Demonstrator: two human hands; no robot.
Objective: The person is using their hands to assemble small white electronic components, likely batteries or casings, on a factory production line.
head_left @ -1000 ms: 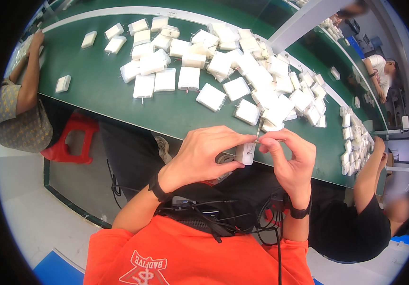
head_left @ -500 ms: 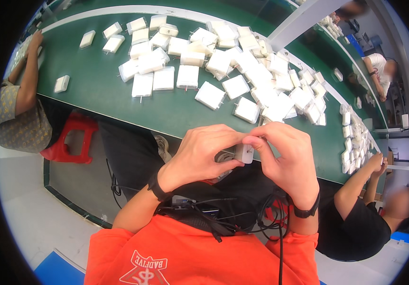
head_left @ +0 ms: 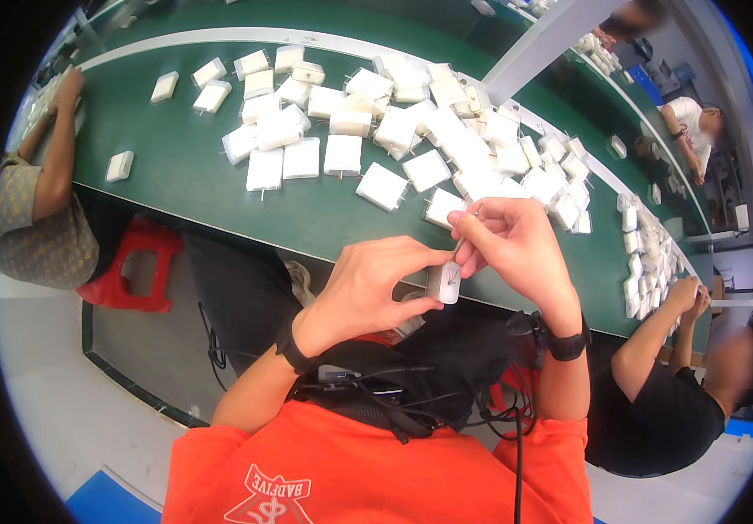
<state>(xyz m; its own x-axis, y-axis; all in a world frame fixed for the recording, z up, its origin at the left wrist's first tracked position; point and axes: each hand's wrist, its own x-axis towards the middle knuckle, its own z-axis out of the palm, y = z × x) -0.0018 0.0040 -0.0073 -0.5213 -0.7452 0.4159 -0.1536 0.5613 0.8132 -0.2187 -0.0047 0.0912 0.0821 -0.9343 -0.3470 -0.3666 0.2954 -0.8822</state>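
My left hand (head_left: 375, 284) grips a small white block-shaped case (head_left: 447, 286) between thumb and fingers, just off the table's near edge. Thin dark wires or prongs show on the end of the case facing me. My right hand (head_left: 512, 253) is closed in a pinch on a slim metallic tool (head_left: 459, 248). Its lower tip comes close to the top of the case; whether they touch, I cannot tell. Most of the tool is hidden by the fingers. Beyond my hands lies a heap of similar white cases (head_left: 455, 131), several with pins sticking out.
The green worktable (head_left: 184, 166) curves across in front of me. A single white case (head_left: 120, 166) lies at its left. Co-workers sit at left (head_left: 44, 210) and right (head_left: 665, 384). A red stool (head_left: 136, 271) stands at left; black cables (head_left: 516, 410) hang over my lap.
My right hand has opened slightly away from the case, turning so the slim tool shows. The case in my left hand has tilted, showing more of its wired end.
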